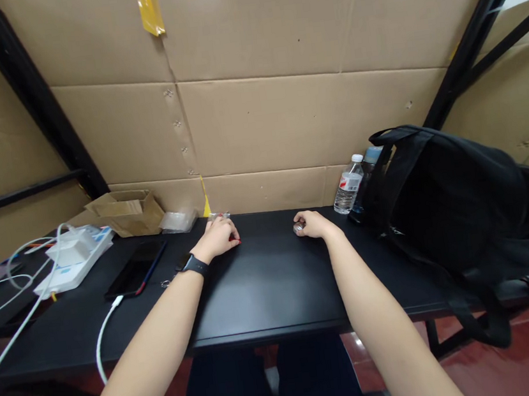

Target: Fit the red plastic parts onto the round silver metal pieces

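Observation:
My right hand (314, 223) rests over the far middle of the black table (266, 288). Its fingers are closed around a small, round, brownish shiny object (298, 227), too small to name. To the left, my left hand (219, 235) lies on the table with its fingers curled downward, and a dark watch (192, 264) is on that wrist. A tiny red spot shows at its fingertips; whether it is a nail or a held thing I cannot tell. Just behind those fingers lies a small clear plastic piece (221, 215), partly hidden by the hand.
At left are a phone (136, 269) on a white cable, a white power strip (79, 259), a cardboard box (134, 215) and a clear plastic packet (178, 221). A water bottle (348, 186) and a black backpack (458, 206) stand at right. Cardboard (265, 121) walls the back.

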A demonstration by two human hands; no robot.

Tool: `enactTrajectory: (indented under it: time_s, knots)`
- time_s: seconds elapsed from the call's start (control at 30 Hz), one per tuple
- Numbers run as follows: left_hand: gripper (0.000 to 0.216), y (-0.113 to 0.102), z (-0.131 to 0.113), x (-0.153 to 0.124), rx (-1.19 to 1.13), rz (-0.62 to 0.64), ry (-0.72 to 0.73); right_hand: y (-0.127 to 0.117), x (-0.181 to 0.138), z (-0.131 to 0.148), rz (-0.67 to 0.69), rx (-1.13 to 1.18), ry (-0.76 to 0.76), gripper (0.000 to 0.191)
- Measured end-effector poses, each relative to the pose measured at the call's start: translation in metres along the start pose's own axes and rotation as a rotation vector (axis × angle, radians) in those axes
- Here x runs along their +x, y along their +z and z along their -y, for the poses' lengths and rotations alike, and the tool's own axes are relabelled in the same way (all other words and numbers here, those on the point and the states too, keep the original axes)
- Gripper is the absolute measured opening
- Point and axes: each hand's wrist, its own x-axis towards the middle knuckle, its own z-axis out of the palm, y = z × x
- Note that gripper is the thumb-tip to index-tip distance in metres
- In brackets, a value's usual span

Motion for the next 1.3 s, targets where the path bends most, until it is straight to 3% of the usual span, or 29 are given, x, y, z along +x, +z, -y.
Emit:
enactTrajectory:
  time_s: [0.5,0.87,1.3]
  knots:
    - [0.007,-0.003,-0.010,-0.004,0.103,-0.010,0.017,-0.001,-0.001,-0.003,-0.007,-0.019,-0.043,0.039]
    - [0.015,0.000,-0.022,0.000,-0.052,-0.007,0.041,-0.003,-0.002,0.002,-0.083,-0.003,-0.117,0.039]
    - [0.017,-0.008,-0.040,0.004,-0.276,-0.256,-0.039,0.026,-0.005,0.063,-0.134,0.567,-0.382,0.050]
